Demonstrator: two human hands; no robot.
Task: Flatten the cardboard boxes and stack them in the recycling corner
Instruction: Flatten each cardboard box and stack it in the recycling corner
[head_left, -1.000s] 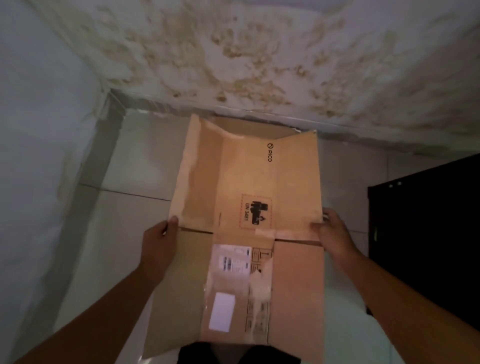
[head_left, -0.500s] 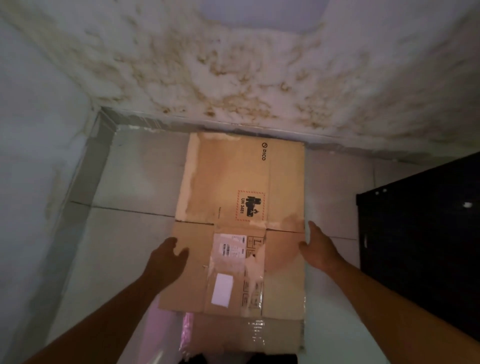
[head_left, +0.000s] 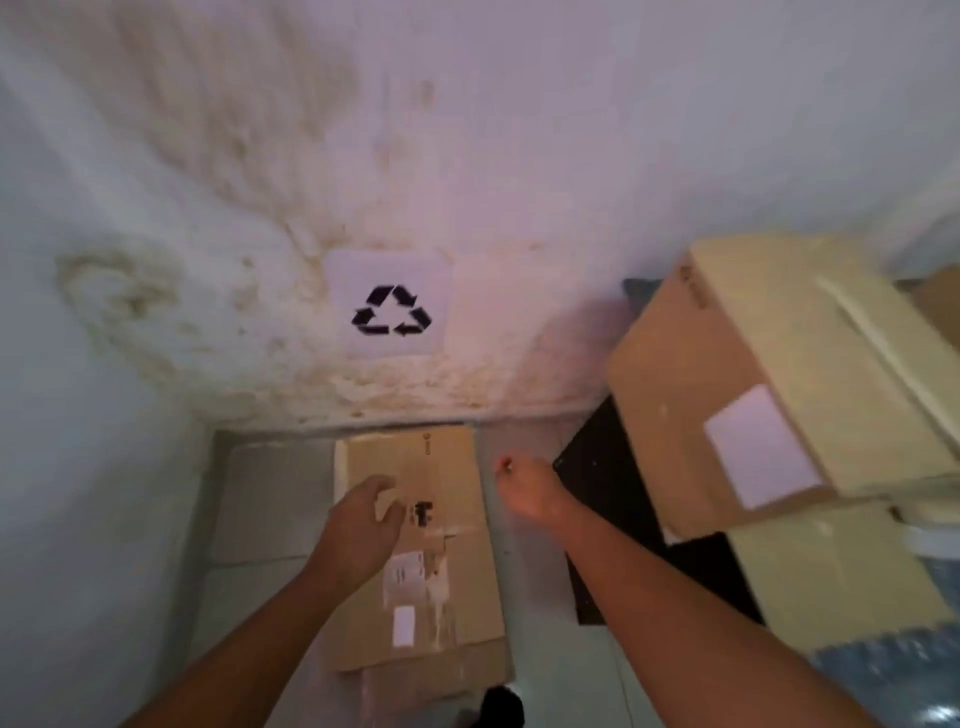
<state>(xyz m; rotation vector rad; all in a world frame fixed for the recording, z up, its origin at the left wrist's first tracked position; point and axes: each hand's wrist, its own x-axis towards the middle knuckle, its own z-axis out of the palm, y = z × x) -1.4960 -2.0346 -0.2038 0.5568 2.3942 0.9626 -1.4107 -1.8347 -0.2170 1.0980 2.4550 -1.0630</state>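
A flattened brown cardboard box (head_left: 457, 582) with white labels lies on the floor against the stained wall, on top of another flat piece whose edge shows at its near end. My left hand (head_left: 363, 525) hovers above its left half with fingers loosely curved, holding nothing. My right hand (head_left: 527, 491) hangs over the floor just right of the cardboard, fingers bent down, holding nothing. An unflattened cardboard box (head_left: 769, 384) with a white label sits at the right on a stack of other boxes.
A white sheet with a black recycling symbol (head_left: 390, 310) is stuck on the wall above the flat cardboard. A black cabinet (head_left: 597, 478) stands right of it. Wrapped water bottles (head_left: 893, 670) lie at lower right. A wall closes the left side.
I was holding the flattened box by both edges, laid it on the floor and let go. Both hands have lifted off it and my view has risen, showing the sign and the boxes at right.
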